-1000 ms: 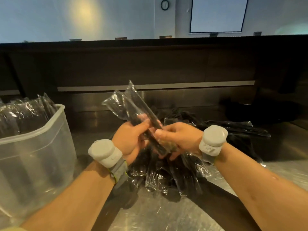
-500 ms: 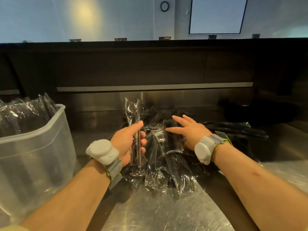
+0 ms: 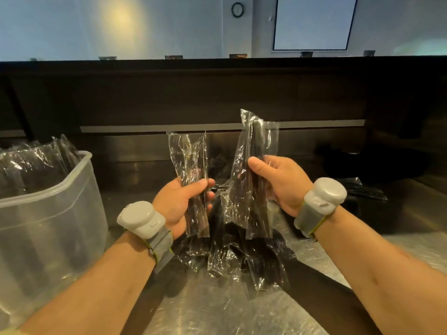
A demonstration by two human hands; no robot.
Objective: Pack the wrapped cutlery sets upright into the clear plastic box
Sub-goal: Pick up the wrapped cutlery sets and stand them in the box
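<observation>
Head view caught the left hand (image 3: 177, 205) with fingers curled round one wrapped cutlery set (image 3: 191, 160) and the right hand (image 3: 281, 183) gripping a second set (image 3: 256, 146), both long axes near upright above the pile (image 3: 242, 258), clear plastic box (image 3: 60, 187) standing leftward, nearer the left hand.

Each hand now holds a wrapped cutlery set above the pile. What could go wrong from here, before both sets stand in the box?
1. The wrap is slick film, and the right hand holds its wrapped set only near the middle, so it may slip onto the pile.
2. The clear plastic box already looks crowded with standing sets; pushing more in may tip or crumple them.
</observation>
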